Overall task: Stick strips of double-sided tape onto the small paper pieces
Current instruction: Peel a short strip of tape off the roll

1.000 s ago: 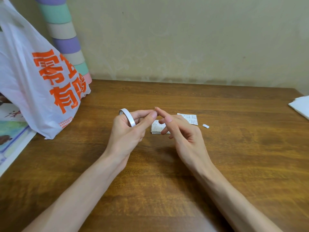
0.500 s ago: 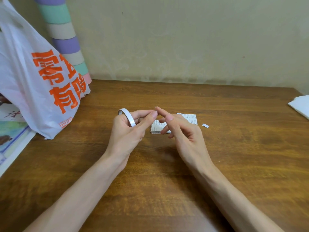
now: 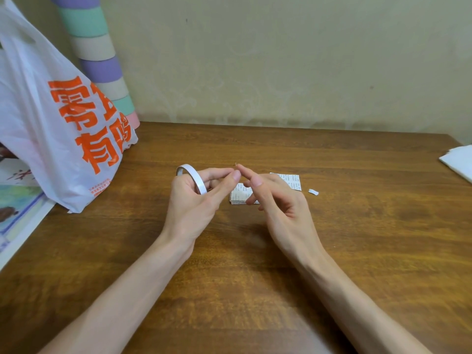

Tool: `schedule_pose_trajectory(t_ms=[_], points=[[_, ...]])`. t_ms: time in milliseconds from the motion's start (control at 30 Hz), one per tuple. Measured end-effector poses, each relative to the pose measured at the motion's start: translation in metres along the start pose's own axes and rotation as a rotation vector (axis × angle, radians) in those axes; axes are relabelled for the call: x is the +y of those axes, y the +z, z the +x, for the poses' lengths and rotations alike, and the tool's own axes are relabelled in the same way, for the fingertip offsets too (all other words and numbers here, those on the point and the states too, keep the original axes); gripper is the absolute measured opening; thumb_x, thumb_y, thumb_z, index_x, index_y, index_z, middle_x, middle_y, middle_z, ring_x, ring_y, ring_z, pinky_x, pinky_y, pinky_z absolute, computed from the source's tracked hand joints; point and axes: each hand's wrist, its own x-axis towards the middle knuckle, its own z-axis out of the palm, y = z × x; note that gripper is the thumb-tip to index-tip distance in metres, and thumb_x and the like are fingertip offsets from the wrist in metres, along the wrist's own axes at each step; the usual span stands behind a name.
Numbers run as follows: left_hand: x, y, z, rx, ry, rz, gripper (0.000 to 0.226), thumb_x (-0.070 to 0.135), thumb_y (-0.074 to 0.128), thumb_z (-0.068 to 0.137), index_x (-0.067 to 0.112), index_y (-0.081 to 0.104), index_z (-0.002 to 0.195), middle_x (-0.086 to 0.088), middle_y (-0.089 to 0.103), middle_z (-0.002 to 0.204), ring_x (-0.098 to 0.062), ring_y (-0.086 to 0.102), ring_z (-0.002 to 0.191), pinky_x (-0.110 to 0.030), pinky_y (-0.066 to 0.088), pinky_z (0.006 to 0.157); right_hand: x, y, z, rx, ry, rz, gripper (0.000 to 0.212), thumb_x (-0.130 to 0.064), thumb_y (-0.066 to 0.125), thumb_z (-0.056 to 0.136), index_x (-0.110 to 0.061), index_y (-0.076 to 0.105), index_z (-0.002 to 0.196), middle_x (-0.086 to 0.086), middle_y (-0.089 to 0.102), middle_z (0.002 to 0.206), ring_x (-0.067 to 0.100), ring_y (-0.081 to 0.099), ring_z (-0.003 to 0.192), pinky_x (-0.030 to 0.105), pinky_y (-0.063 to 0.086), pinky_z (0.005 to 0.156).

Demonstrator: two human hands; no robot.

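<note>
**Tape end between two hands, papers just behind**

The tape roll point(image 3: 190, 178) sits left of frame centre, standing on edge with its ring tilted, and the left hand point(image 3: 196, 203) has its fingers curled through and around it, so that grip is closed on the roll. The free end of the tape would lie toward the right of the roll, where the left thumb and forefinger meet the tip of the right hand point(image 3: 279, 203). That end is too small to make out, so it cannot be told whether the right grip is pinching tape or only touching the left fingertips.

The stack of paper pieces point(image 3: 238, 195) lies flat on the counter point(image 3: 255, 282) just behind and below the meeting fingertips, partly hidden by the right fingers. It is nearer the right hand. A loose paper piece point(image 3: 291, 180) lies just right of it, and a small white scrap point(image 3: 313, 192) further right.

The strip's long axis would probably run left to right between the hands, and the move to the stack looks short, away from the person and down.

A white plastic bag point(image 3: 63, 129) stands at the left edge.
</note>
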Motion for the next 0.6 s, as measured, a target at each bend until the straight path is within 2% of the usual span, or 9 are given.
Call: schedule_pose_trajectory(t_ms=[100, 200, 300, 467, 600], points=[[-0.0007, -0.0003, 0.0001, 0.012, 0.018, 0.030, 0.013, 0.021, 0.077, 0.094, 0.013, 0.083, 0.101, 0.000, 0.040, 0.057, -0.005, 0.036, 0.050, -0.009, 0.039, 0.055, 0.0023, -0.0001, 0.0003, -0.006, -0.011, -0.009, 0.038, -0.033, 0.052, 0.108, -0.057, 0.068, 0.083, -0.016, 0.074, 0.121, 0.017, 0.065, 0.118, 0.038, 0.053, 0.090], [-0.0005, 0.0005, 0.0000, 0.034, 0.031, 0.057, 0.009, 0.019, 0.078, 0.094, 0.013, 0.083, 0.097, 0.002, 0.042, 0.057, -0.004, 0.038, 0.050, -0.008, 0.039, 0.055, 0.0041, -0.0004, 0.0004, -0.003, -0.012, -0.032, 0.036, -0.034, 0.052, 0.109, -0.051, 0.073, 0.086, -0.014, 0.074, 0.120, 0.018, 0.066, 0.117, 0.039, 0.052, 0.091], [-0.0005, 0.0003, 0.0005, 0.041, 0.025, 0.065, 0.008, 0.016, 0.078, 0.094, 0.010, 0.083, 0.094, 0.007, 0.043, 0.054, -0.003, 0.040, 0.048, -0.007, 0.039, 0.054, 0.0061, -0.0001, 0.0004, 0.006, -0.015, -0.053, 0.029, -0.036, 0.051, 0.108, -0.054, 0.067, 0.092, -0.008, 0.074, 0.119, 0.019, 0.067, 0.115, 0.039, 0.051, 0.091], [-0.0010, -0.0019, 0.0016, 0.021, 0.011, 0.069, 0.009, 0.018, 0.077, 0.094, 0.011, 0.083, 0.095, 0.007, 0.043, 0.054, -0.004, 0.040, 0.046, -0.007, 0.038, 0.051, 0.0067, -0.0007, 0.0004, 0.009, -0.016, -0.049, 0.031, -0.039, 0.051, 0.107, -0.057, 0.065, 0.087, -0.010, 0.074, 0.119, 0.017, 0.066, 0.115, 0.035, 0.051, 0.091], [-0.0003, -0.0029, 0.0015, 0.021, 0.046, 0.094, 0.007, 0.019, 0.079, 0.093, 0.015, 0.084, 0.091, -0.002, 0.045, 0.058, -0.004, 0.040, 0.050, -0.010, 0.039, 0.053, 0.0098, -0.0011, 0.0009, 0.010, -0.012, -0.051, 0.033, -0.038, 0.052, 0.108, -0.058, 0.066, 0.087, -0.008, 0.075, 0.118, 0.018, 0.067, 0.115, 0.037, 0.052, 0.091]])
